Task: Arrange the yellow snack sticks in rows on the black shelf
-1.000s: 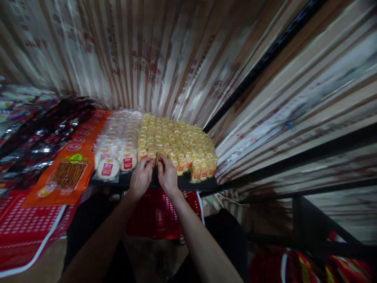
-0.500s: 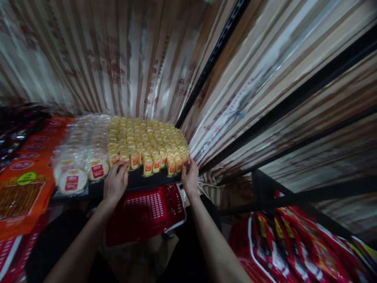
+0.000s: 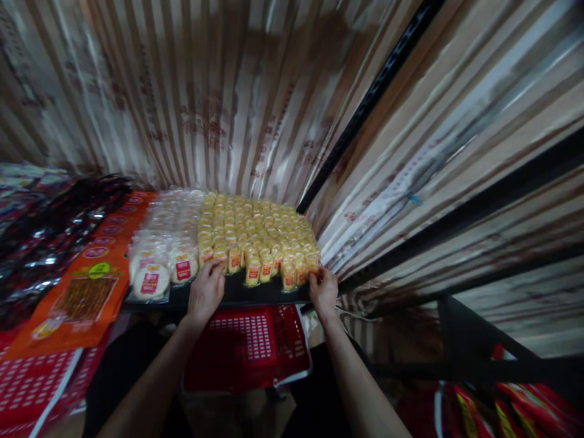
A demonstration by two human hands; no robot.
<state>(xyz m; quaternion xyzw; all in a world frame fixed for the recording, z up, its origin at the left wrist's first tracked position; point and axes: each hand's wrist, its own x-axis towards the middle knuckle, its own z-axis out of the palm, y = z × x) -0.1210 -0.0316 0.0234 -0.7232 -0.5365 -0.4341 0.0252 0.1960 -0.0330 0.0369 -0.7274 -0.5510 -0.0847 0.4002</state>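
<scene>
Rows of small yellow snack packets (image 3: 260, 228) in clear wrappers with red-and-orange labels stand on a black shelf (image 3: 241, 295). My left hand (image 3: 207, 291) is at the front left of these rows, its fingers bent together on a front packet (image 3: 220, 254), partly covering it. At the front right corner, my right hand (image 3: 325, 291) has its thumb and fingers closed around the edge of the end packet (image 3: 312, 263), mostly hidden by the fingertips. Round white packaged crackers (image 3: 151, 281) with red labels stand left of my left hand.
An orange snack bag (image 3: 89, 286) and dark shiny packs (image 3: 55, 237) lie farther left. Below the shelf is a red basket (image 3: 241, 365). Black metal bars (image 3: 374, 91) cross before the striped plastic-covered wall (image 3: 219, 91). Red packages (image 3: 533, 404) sit low at right.
My view has turned left, so the shelf and both hands appear farther right, and more dark packs show. Both hands stay at about the same places along the yellow packets.
</scene>
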